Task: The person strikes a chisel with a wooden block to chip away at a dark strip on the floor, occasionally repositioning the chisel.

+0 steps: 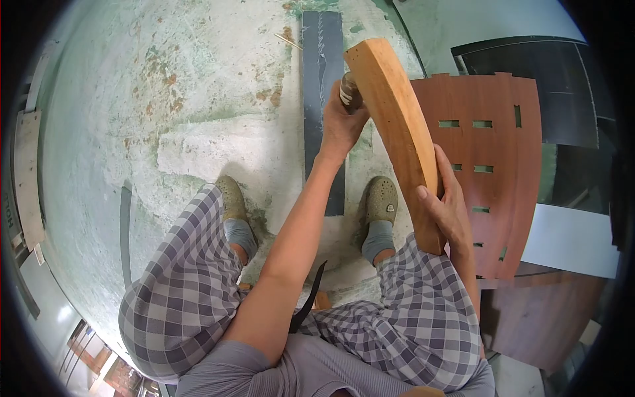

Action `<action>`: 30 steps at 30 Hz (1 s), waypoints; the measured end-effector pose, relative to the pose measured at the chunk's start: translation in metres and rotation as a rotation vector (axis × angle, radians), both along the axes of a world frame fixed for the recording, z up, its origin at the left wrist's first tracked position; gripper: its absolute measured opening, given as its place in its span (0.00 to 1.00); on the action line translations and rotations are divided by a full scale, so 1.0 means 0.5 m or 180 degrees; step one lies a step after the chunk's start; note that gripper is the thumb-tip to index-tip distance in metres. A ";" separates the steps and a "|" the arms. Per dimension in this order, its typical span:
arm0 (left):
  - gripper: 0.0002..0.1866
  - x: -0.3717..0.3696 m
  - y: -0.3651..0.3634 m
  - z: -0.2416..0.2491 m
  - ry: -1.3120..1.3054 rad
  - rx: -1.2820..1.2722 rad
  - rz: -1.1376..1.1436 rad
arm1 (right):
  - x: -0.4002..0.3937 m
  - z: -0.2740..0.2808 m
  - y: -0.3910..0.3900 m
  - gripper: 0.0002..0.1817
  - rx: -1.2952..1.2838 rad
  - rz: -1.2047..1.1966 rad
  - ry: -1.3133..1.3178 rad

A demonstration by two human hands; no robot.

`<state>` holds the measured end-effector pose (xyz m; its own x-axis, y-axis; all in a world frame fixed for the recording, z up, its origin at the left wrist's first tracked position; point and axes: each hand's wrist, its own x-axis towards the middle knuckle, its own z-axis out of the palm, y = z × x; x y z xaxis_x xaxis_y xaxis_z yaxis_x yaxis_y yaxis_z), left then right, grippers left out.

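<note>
A thick, curved wooden beam (397, 106) slants up from my right thigh, its lower end against the checked trousers. My right hand (450, 205) is wrapped round its lower part, thumb on the near face. Close to the beam's upper end, my left hand (342, 129) grips a short rounded brownish piece (351, 91) with white bands, like a handle. That piece meets the side of the beam in this view; I cannot tell whether it is fixed to it. Below lies a long dark grey board (324, 66) on the floor, between my feet.
Reddish-brown panels with slots (489, 145) lie at the right, among black sheets (536, 79), a white panel (565, 238) and a brown board (549, 317). A thin grey strip (126, 231) is on the left floor. My shoes (381, 198) flank the grey board.
</note>
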<state>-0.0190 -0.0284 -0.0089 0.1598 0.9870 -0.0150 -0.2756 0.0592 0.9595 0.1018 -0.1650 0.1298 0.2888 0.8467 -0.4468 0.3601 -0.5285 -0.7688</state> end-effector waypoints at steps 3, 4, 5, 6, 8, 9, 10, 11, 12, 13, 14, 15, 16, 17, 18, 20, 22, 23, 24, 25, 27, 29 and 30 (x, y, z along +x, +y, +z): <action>0.13 -0.005 0.006 0.011 0.0203 0.0065 0.0054 | 0.001 0.000 -0.003 0.48 -0.0020 0.0012 0.0048; 0.13 -0.006 0.008 0.011 0.0462 0.0104 0.0014 | 0.002 0.006 -0.001 0.48 -0.0018 0.0015 0.0048; 0.13 -0.004 0.009 0.002 0.0462 0.0105 0.0017 | 0.002 0.016 0.002 0.49 0.0189 0.0012 0.0030; 0.12 -0.001 0.009 -0.006 0.0345 0.0095 -0.0060 | 0.002 0.022 0.003 0.49 0.0393 0.0009 0.0012; 0.12 0.005 0.004 -0.021 0.0225 0.0084 -0.0138 | 0.012 0.023 -0.007 0.50 0.0628 -0.0053 0.0063; 0.12 0.005 0.001 -0.012 0.0399 0.0135 -0.0132 | 0.015 0.023 -0.010 0.50 0.0868 -0.0116 0.0115; 0.12 0.004 0.000 -0.003 0.0573 0.0188 -0.0124 | 0.012 0.025 -0.009 0.50 0.0871 -0.0115 0.0115; 0.12 0.004 0.000 -0.001 0.0575 0.0194 -0.0122 | 0.008 0.028 -0.008 0.51 0.0871 -0.0124 0.0226; 0.12 0.003 0.000 -0.002 0.0491 0.0121 -0.0164 | 0.005 0.030 -0.006 0.51 0.0872 -0.0130 0.0337; 0.13 0.003 0.001 -0.003 0.0406 0.0048 -0.0205 | 0.008 0.009 -0.007 0.49 0.0925 0.0015 0.0129; 0.13 0.001 0.002 -0.005 0.0403 0.0052 -0.0198 | 0.003 0.006 -0.002 0.49 0.0930 0.0022 0.0128; 0.15 -0.002 0.003 -0.010 0.0512 0.0279 -0.0121 | -0.007 0.004 0.004 0.48 0.0446 0.0201 -0.0145; 0.17 -0.006 0.005 -0.014 0.0623 0.0506 -0.0047 | -0.013 0.003 0.008 0.46 -0.0038 0.0374 -0.0416; 0.20 -0.010 0.010 -0.039 0.0973 0.1065 0.0079 | -0.013 0.003 0.009 0.46 -0.0038 0.0381 -0.0412; 0.20 -0.019 0.010 -0.029 0.0980 0.1053 0.0080 | -0.013 0.004 0.007 0.46 -0.0019 0.0400 -0.0361; 0.18 -0.028 0.009 -0.009 0.0477 0.0396 -0.0156 | -0.009 0.006 0.004 0.44 0.0023 0.0424 -0.0282; 0.18 -0.023 0.009 0.003 0.0630 0.0325 -0.0092 | -0.006 0.001 0.004 0.45 0.0031 0.0363 -0.0303; 0.17 -0.023 0.009 0.008 0.0781 0.0251 -0.0026 | -0.006 -0.002 0.004 0.45 0.0036 0.0306 -0.0324; 0.17 -0.022 0.008 0.008 0.0779 0.0249 -0.0025 | -0.005 -0.005 0.003 0.45 0.0034 0.0307 -0.0326; 0.18 -0.020 0.007 0.009 0.0538 0.0133 -0.0047 | -0.004 -0.008 0.001 0.45 0.0063 0.0264 -0.0312; 0.18 -0.019 0.004 0.015 0.0299 0.0010 -0.0080 | -0.002 -0.009 -0.003 0.46 0.0084 0.0210 -0.0295; 0.18 -0.022 0.007 0.029 0.0262 -0.0023 0.0038 | 0.000 -0.008 -0.004 0.46 0.0069 0.0254 -0.0231; 0.18 -0.023 0.007 0.027 0.0261 -0.0020 0.0032 | 0.000 -0.007 -0.004 0.46 0.0071 0.0247 -0.0233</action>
<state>-0.0303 -0.0248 0.0047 0.1480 0.9884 -0.0339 -0.1968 0.0631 0.9784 0.1017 -0.1669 0.1265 0.2533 0.8773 -0.4076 0.4549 -0.4798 -0.7502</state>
